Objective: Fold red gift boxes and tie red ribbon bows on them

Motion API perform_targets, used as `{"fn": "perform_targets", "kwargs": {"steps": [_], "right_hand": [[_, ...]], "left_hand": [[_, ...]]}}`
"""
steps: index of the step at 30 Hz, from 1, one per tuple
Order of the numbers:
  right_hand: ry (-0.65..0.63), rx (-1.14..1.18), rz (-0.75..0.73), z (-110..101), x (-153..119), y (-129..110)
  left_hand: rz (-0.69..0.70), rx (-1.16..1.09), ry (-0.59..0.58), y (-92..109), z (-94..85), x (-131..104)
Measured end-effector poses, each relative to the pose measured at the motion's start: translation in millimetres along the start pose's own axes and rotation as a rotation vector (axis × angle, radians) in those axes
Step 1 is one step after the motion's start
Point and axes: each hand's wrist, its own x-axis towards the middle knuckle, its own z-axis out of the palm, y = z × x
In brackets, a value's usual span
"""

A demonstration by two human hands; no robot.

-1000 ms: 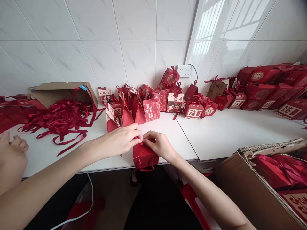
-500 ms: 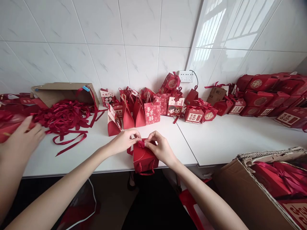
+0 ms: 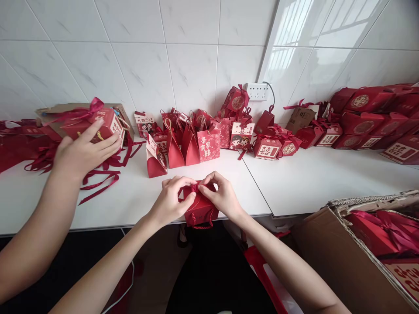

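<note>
A small red gift box [image 3: 200,206] sits at the table's front edge, with a twisted red cord handle [image 3: 202,224] hanging over the side towards me. On its top is a dark red ribbon [image 3: 195,188], bunched at the middle. My left hand [image 3: 175,196] pinches the ribbon from the left, thumb and fingers close together. From the right, my right hand [image 3: 220,194] pinches the same ribbon between thumb and forefinger. The fingers hide part of the ribbon, so its exact form there cannot be made out.
A co-worker's hand [image 3: 83,152] holds a ribboned red box [image 3: 103,122] before a cardboard carton [image 3: 49,111]. Loose ribbons [image 3: 101,187] lie below. Red gift bags [image 3: 175,150] stand ahead, stacked boxes [image 3: 362,117] at right. An open carton [image 3: 340,253] stands front right.
My left thumb has come round to the near side of the ribbon. The co-worker's hand has moved right and up with a box, now in front of the ribbon pile. My view has tilted slightly down.
</note>
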Motion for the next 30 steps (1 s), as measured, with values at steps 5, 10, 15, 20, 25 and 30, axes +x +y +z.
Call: {"fn": "perform_targets", "kwargs": {"steps": [5, 10, 15, 20, 25, 30], "right_hand": [[0.009, -0.104, -0.044, -2.1, -1.2, -0.5], [-0.029, -0.222, -0.138, -6.4, -0.2, 0.0], [-0.054, -0.31, -0.164, -8.1, 2.4, -1.7], [-0.003, -0.395, -0.26, -13.2, -2.2, -6.8], [-0.059, -0.528, -0.344, -19.1, -11.4, -9.6], [-0.068, -0.593, -0.41, -16.9, -10.3, -9.7]], "left_hand": [[-0.082, -0.209, 0.013, -6.2, 10.5, 1.2], [-0.186, -0.447, 0.002, -13.5, 16.5, 4.2], [-0.218, -0.567, -0.068, -18.9, 16.2, 7.3], [-0.21, -0.604, -0.062, -23.8, 14.4, 8.8], [-0.199, -0.621, -0.048, -23.3, 9.2, 8.4], [-0.179, -0.603, -0.083, -18.9, 3.6, 8.1]]}}
